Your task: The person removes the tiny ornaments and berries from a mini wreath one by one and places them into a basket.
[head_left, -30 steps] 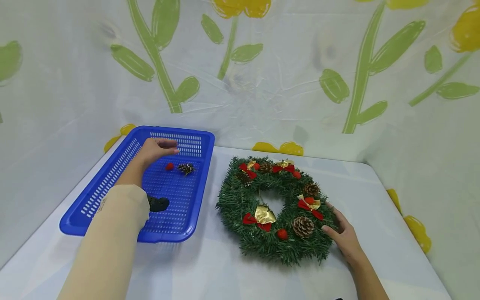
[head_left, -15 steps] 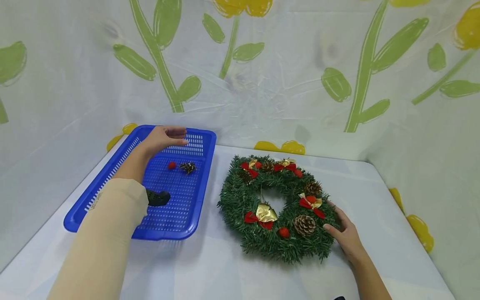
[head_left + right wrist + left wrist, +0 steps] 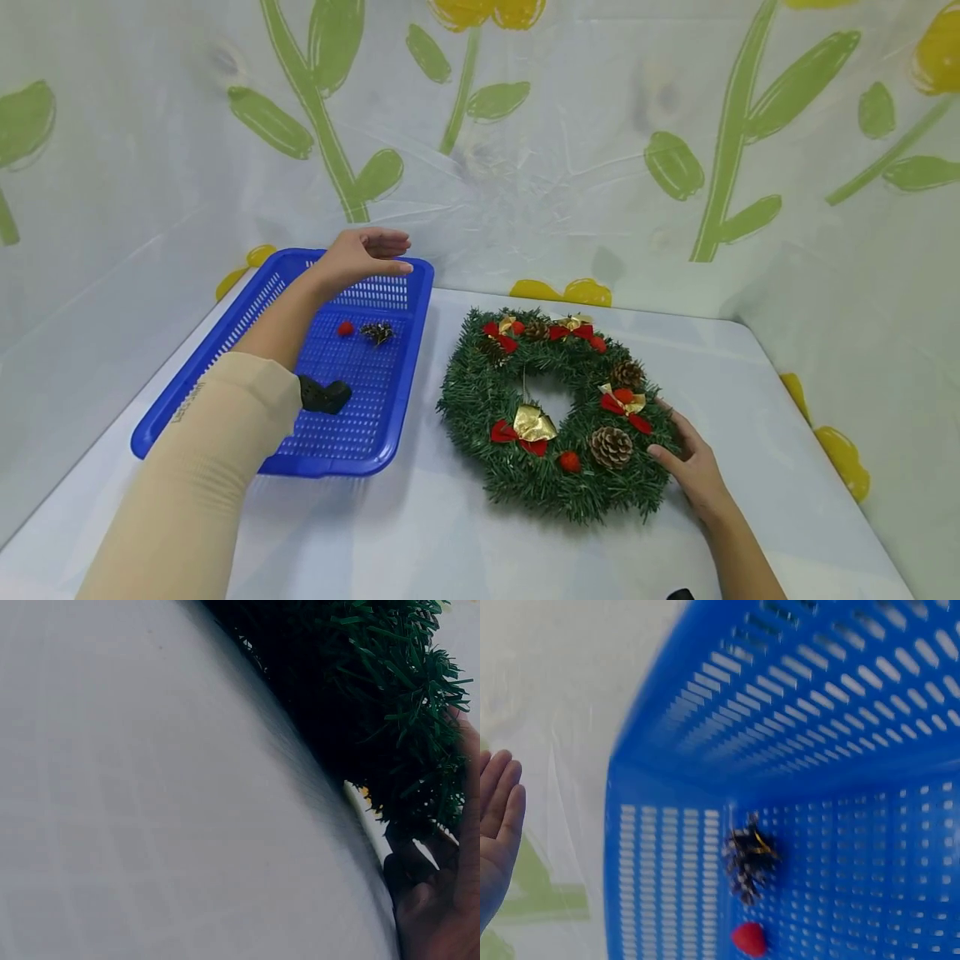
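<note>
Pale sheeting (image 3: pixel 562 208) printed with yellow flowers and green stems hangs behind the white counter (image 3: pixel 412 542) that I watch remotely. On the left sits a blue basket (image 3: pixel 367 375), which I take to be there for corralling the loose pine cone (image 3: pixel 377 332) and red ball (image 3: pixel 345 328) within reach. Above its far end I see the left hand (image 3: pixel 354 257), fingers straight, thumb spread apart, nothing visible in its grasp. To the basket's right, the wreath (image 3: pixel 588 425) rests on the counter. The right hand (image 3: pixel 693 467) grips its outer right edge, thumb over the greenery and fingers curled beneath, probably to steady it; whether that edge is lifted, I cannot tell. It is a bushy, dark green ring with an open centre, dressed with red-and-gold bows, brown cones and red balls, while its left flank shows plain needles.
</note>
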A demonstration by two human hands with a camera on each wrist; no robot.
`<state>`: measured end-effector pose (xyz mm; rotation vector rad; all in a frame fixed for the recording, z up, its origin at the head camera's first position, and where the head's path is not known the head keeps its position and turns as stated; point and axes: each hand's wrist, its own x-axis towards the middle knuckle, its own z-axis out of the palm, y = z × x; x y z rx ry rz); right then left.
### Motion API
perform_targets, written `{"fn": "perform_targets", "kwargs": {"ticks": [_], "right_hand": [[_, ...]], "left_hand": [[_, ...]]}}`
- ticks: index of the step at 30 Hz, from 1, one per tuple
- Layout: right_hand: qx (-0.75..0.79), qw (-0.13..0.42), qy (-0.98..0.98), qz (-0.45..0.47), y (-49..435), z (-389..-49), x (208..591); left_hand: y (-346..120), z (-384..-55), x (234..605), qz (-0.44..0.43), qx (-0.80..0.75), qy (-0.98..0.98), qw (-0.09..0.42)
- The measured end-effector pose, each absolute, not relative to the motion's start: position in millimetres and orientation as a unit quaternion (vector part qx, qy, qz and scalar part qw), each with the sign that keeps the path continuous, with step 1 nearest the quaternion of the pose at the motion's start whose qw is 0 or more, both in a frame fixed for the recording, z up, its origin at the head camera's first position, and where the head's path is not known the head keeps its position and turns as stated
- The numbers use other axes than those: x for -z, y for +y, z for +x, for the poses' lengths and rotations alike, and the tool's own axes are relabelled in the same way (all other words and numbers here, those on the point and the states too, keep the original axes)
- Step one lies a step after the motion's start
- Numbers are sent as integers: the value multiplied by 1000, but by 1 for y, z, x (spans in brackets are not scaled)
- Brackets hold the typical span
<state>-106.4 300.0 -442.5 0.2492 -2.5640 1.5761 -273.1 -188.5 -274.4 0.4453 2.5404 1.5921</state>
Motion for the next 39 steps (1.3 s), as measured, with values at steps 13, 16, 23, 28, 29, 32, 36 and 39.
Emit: {"fn": "perform_targets", "kwargs": {"ticks": [13, 16, 23, 28, 29, 32, 36, 39], "right_hand": [[-525, 54, -845, 84, 299, -107, 442], [-525, 55, -845, 84, 300, -107, 443], [-527, 57, -843, 91, 300, -108, 445], [-523, 57, -846, 87, 300, -108, 445], [-523, 56, -846, 86, 300, -108, 444], [-522, 53, -847, 83, 300, -108, 444], [-522, 50, -847, 82, 300, -108, 444], [-521, 51, -848, 81, 301, -108, 444]], "left_hand": [[-151, -257, 258, 221, -514, 827, 62], [-142, -251, 255, 237, -523, 816, 66], [-122, -235, 252, 241, -584, 773, 61], [-107, -223, 249, 243, -622, 744, 38], [-104, -221, 248, 243, -628, 738, 35], [-96, -212, 244, 247, -644, 723, 26], [-86, -200, 238, 264, -657, 706, 20], [-77, -190, 235, 269, -665, 697, 18]]}}
